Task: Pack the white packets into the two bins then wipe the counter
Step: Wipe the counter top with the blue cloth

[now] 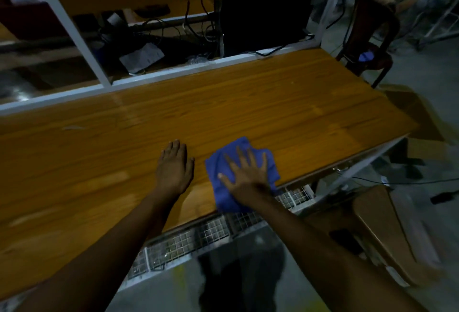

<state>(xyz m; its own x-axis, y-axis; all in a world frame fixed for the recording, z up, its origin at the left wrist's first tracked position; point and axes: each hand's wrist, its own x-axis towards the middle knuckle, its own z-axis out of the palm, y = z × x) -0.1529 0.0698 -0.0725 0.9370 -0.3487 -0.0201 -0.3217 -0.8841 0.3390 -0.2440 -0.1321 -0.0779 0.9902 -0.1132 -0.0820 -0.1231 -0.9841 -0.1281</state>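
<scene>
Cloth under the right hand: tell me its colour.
The cloth is plain blue, pressed flat on the counter by the right hand; head view.

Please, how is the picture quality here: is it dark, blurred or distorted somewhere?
Head view: dim overall, a pale glare streak on the wooden counter; straight edges bow from the wide-angle lens; the cardboard box at lower right is smeared, while the left hand and the right hand pressing the blue cloth look fairly sharp.
</scene>
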